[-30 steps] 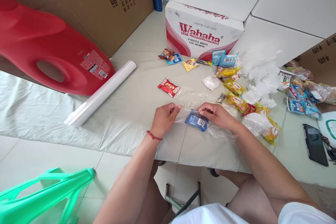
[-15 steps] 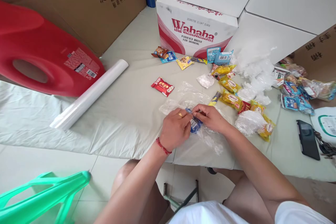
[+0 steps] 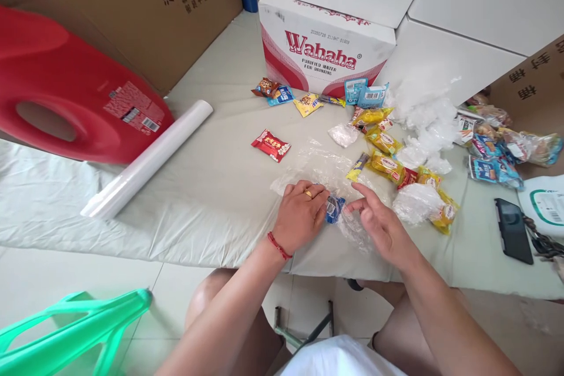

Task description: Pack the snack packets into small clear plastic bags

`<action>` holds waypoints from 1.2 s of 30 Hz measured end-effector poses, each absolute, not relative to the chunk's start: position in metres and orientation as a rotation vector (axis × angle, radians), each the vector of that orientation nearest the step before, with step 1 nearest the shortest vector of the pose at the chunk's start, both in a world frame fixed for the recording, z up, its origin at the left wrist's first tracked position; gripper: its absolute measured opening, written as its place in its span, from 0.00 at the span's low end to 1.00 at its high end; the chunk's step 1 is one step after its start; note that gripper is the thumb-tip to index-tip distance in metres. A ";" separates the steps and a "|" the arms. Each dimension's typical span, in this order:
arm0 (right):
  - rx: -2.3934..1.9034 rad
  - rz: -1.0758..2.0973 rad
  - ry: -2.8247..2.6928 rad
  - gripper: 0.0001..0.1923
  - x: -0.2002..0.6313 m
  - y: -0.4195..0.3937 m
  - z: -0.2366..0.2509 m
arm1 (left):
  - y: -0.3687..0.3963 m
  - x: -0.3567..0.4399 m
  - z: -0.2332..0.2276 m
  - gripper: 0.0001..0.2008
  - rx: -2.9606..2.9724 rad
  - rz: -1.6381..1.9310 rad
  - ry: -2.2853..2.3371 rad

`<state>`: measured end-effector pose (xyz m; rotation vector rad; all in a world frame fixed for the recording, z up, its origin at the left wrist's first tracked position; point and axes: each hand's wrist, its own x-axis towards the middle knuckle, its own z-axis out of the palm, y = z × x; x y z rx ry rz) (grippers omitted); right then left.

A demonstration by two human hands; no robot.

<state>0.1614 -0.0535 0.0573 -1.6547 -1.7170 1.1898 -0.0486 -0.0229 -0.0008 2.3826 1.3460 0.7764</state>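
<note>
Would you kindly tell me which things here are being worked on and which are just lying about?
In hand: small blue snack packet, crinkled clear plastic wrap, left hand, right hand.

Lying about: big red plastic jug, white film roll, black phone, Wahaha carton.

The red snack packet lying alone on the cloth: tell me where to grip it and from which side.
Take the red snack packet by its crimped end seam nearest the left hand, coming from above and the near side. It lies flat on the cloth, slanted, with bare cloth all round, so nothing blocks a pinch there; the flat middle offers little to grip.
</note>
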 end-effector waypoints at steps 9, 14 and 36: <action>-1.898 1.294 -1.513 0.20 0.203 -0.091 0.027 | -0.023 -0.045 -0.007 0.15 2.400 0.848 1.267; -1.959 1.222 -1.673 0.20 0.220 -0.084 0.039 | -0.023 -0.045 -0.006 0.16 2.354 0.821 1.234; -1.848 1.003 -1.865 0.14 0.213 0.055 0.030 | -0.018 -0.037 0.006 0.15 2.293 0.690 1.434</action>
